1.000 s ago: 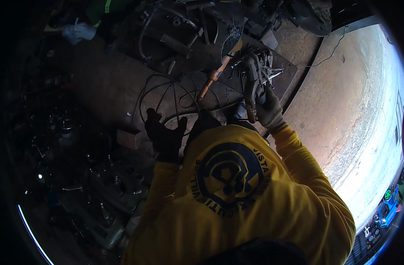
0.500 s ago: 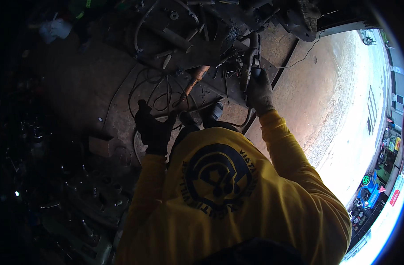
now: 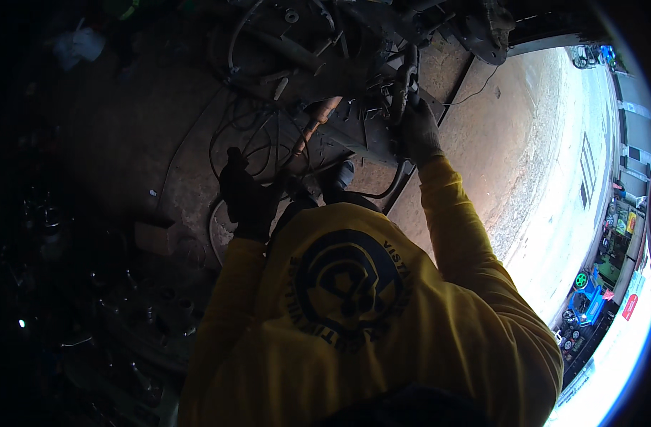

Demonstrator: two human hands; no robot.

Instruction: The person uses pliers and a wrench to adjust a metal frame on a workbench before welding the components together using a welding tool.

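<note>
My right hand (image 3: 419, 132), in a grey knit glove, is closed round a dark metal tool (image 3: 402, 89) at the right end of a cluttered workbench (image 3: 368, 146). The tool's kind is hard to make out in the dim light. A thick black hose (image 3: 393, 186) curves below that hand; whether it joins the tool is hidden. My left hand (image 3: 249, 196), in a dark glove, hangs over the floor left of my feet, thumb and fingers apart, with nothing visible in it. Behind it lie loops of black cable (image 3: 213, 153).
An orange-brown stepped cylinder (image 3: 318, 124) slants down in front of the bench. Metal rods and a ring-shaped washer (image 3: 291, 15) lie at the top. A brown box (image 3: 155, 238) and dark machinery (image 3: 151, 320) are on the left. A blue vehicle (image 3: 589, 302) stands outside, right.
The view has shifted slightly, and both hands sit a little higher in it. My right hand keeps its hold on the tool; my left fingers remain apart.
</note>
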